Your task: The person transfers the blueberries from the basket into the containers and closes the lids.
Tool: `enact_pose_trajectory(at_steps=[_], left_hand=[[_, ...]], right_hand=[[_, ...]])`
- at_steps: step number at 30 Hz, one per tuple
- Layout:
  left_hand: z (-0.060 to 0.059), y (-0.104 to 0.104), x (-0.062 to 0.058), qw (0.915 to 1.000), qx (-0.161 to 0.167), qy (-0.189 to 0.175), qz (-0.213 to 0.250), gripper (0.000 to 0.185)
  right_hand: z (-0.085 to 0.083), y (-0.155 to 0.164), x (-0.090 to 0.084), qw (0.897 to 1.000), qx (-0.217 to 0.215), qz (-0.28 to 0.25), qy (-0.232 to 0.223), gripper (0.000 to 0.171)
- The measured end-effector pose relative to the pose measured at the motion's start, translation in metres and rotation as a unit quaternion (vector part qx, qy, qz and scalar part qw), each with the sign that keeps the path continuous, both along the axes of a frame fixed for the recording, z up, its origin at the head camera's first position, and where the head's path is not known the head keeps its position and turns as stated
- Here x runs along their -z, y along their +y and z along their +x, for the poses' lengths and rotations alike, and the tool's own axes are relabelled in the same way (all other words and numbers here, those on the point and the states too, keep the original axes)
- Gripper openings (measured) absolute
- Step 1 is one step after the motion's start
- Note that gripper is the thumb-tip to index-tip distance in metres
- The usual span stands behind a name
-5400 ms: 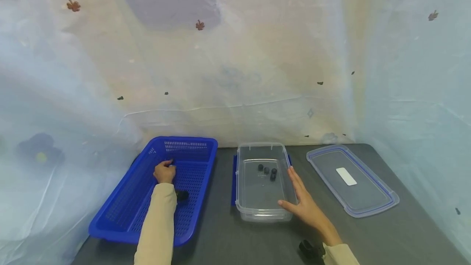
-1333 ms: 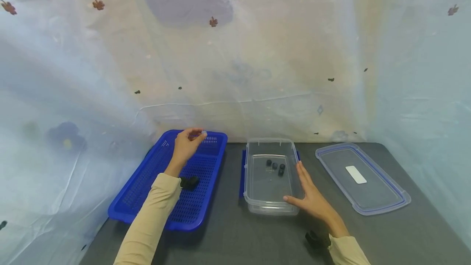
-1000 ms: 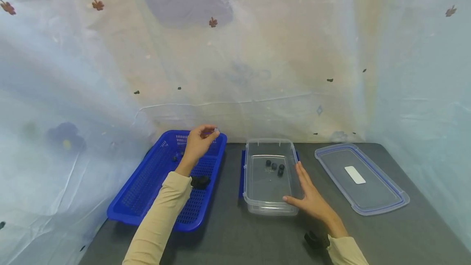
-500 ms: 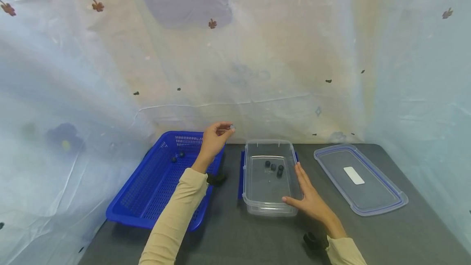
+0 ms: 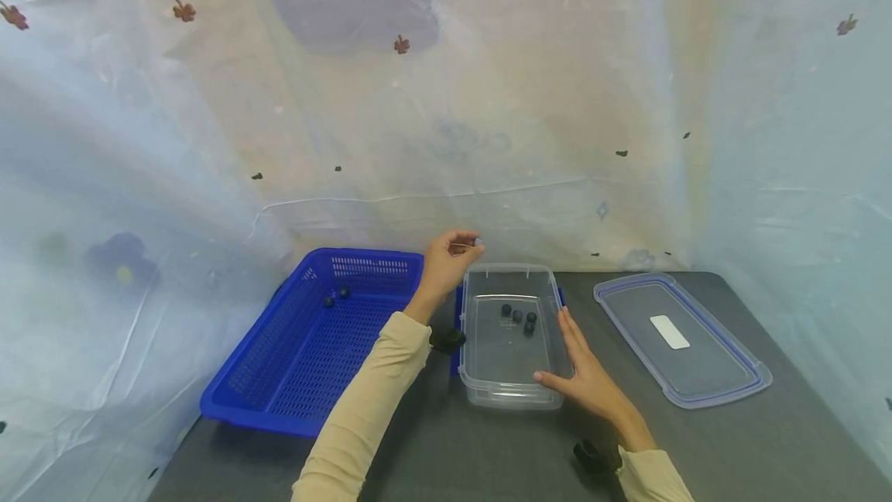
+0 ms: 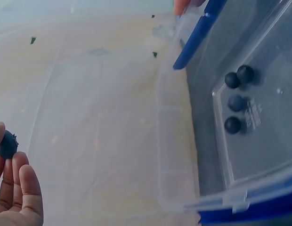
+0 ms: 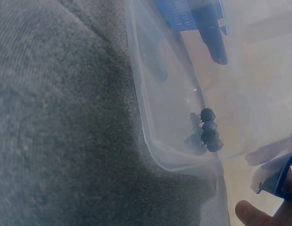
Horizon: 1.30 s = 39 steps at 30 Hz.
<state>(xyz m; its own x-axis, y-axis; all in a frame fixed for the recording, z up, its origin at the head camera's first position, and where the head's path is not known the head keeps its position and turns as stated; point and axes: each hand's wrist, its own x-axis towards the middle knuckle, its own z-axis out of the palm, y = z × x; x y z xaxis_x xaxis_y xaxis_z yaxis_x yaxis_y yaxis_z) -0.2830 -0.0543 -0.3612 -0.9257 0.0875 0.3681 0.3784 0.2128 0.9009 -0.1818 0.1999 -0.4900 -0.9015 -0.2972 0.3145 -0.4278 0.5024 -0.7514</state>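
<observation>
My left hand [image 5: 446,266] pinches a blueberry [image 6: 7,145] between thumb and fingertips, raised near the back left corner of a clear plastic container [image 5: 512,395]. In the left wrist view, the berry's crown faces right. Several blueberries [image 5: 517,316] lie grouped on the container's floor, towards its back half. My right hand [image 5: 588,382] rests along the container's right side, fingers straight and thumb spread at the near right corner. In the right wrist view only some fingers [image 7: 253,214] show, beside a blue side clip [image 7: 278,181].
Left of the container stands a blue slotted basket [image 5: 313,331] with two blueberries [image 5: 344,293] towards its back. A clear lid [image 5: 697,366] with a blue seal and white label lies to the right. Plastic sheeting [image 5: 453,138] hangs behind the grey table [image 5: 446,455].
My left hand was down in the basket, came up with the blueberry, and has moved right, out over the gap to the container. The right hand stays at the container's side.
</observation>
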Motion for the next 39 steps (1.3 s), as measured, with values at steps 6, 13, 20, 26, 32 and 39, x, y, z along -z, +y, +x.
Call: enact_pose_trajectory(at_steps=[6,13,20,26,32,39], left_hand=[[-0.003,0.019,0.003,1.0,-0.002,0.002,0.001,0.025],[-0.01,0.038,0.013,0.9998,-0.008,-0.021,-0.003,0.027],[-0.014,0.053,0.025,0.9993,-0.02,-0.031,0.002,0.022],[-0.011,0.063,0.039,0.9974,-0.029,-0.054,-0.037,0.02],[-0.01,0.07,0.052,0.995,-0.043,-0.057,-0.07,0.02],[-0.013,0.078,0.063,0.9937,-0.059,-0.07,-0.064,0.021]], right_hand=[[0.0,0.0,0.001,1.0,-0.001,-0.001,0.001,0.108],[0.0,0.0,0.001,1.0,-0.001,-0.004,0.0,0.107],[0.0,0.0,0.0,1.0,-0.002,-0.005,0.002,0.106],[0.001,0.0,0.001,1.0,-0.007,-0.01,0.005,0.106],[0.001,-0.001,0.001,1.0,-0.006,-0.009,0.006,0.106],[0.0,-0.001,0.002,1.0,-0.004,-0.01,0.007,0.106]])
